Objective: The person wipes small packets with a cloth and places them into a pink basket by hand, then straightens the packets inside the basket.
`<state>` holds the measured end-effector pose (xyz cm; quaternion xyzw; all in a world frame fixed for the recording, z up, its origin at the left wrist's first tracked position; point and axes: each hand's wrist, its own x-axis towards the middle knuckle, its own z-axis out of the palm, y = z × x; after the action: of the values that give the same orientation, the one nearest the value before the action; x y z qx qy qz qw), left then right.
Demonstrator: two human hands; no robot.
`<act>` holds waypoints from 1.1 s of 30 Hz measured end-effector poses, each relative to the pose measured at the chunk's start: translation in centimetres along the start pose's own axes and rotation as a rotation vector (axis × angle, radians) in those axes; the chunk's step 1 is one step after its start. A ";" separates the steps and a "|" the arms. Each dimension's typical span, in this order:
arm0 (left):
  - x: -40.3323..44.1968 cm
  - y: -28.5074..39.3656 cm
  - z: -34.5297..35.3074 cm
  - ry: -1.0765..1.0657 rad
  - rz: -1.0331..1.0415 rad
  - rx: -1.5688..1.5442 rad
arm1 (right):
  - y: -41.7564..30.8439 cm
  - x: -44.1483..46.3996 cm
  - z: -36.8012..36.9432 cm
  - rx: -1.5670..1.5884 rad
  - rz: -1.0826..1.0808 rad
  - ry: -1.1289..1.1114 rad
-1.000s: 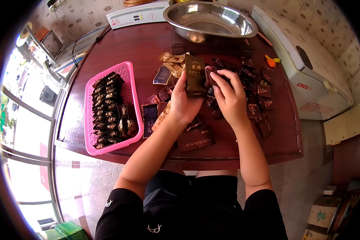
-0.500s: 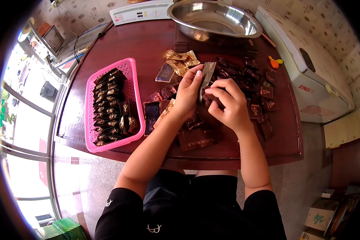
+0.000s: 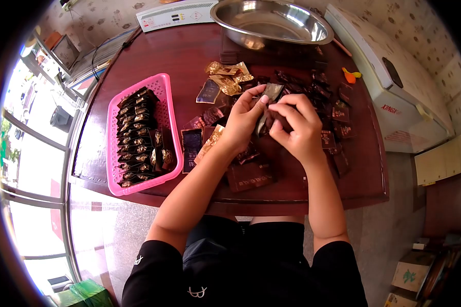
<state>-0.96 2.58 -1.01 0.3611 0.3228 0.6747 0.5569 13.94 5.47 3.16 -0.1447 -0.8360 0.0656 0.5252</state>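
Observation:
Between my two hands is a small grey-green foil pouch (image 3: 273, 91), its upper end showing above the fingers and its lower part mostly covered. My left hand (image 3: 243, 122) pinches its left side between thumb and fingers. My right hand (image 3: 301, 128) is closed on the pouch from the right, fingers bent; anything else inside that grip is hidden. Dark wrapped packets (image 3: 320, 89) lie heaped just beyond my right hand. Gold foil pouches (image 3: 225, 71) lie beyond my left hand, and a flat brown packet (image 3: 251, 176) is below both hands.
At left, a pink basket (image 3: 172, 120) holds a row of dark packets with gold ends. A steel basin (image 3: 271, 23) and a white appliance (image 3: 176, 17) stand at the table's back. An orange-and-yellow item (image 3: 350, 76) lies near the right edge, beside a white chest freezer (image 3: 394, 87).
The pouch's upper end has tipped right and sits lower. My right hand has shifted slightly up and right, its fingers closer over the pouch. The whole view has shifted slightly.

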 end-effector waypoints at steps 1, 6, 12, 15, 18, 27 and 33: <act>-0.2 0.0 0.4 -0.021 -0.008 -0.009 | 0.3 -0.1 -0.2 -0.015 0.034 0.034; -0.9 -0.1 1.0 -0.125 -0.087 0.083 | 1.8 -0.1 -0.6 -0.124 0.100 0.117; -0.9 0.1 1.3 -0.093 -0.113 -0.106 | 0.9 0.0 -0.6 -0.074 0.058 0.062; -0.8 0.0 0.6 -0.040 -0.086 -0.138 | 0.2 0.1 -0.4 0.012 0.023 -0.020; -0.2 -0.1 -0.9 -0.031 -0.084 -0.075 | -0.9 0.1 -0.5 0.119 0.014 -0.137; -0.4 0.3 -0.1 -0.154 -0.020 -0.101 | -0.4 0.2 -0.5 0.005 0.026 -0.006; -0.8 0.6 0.3 -0.264 -0.145 -0.075 | 1.9 0.3 -1.4 -0.152 0.198 0.227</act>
<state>-0.98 1.65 -0.44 0.4014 0.2466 0.5912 0.6547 15.45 7.29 3.53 -0.2721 -0.7554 0.0371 0.5950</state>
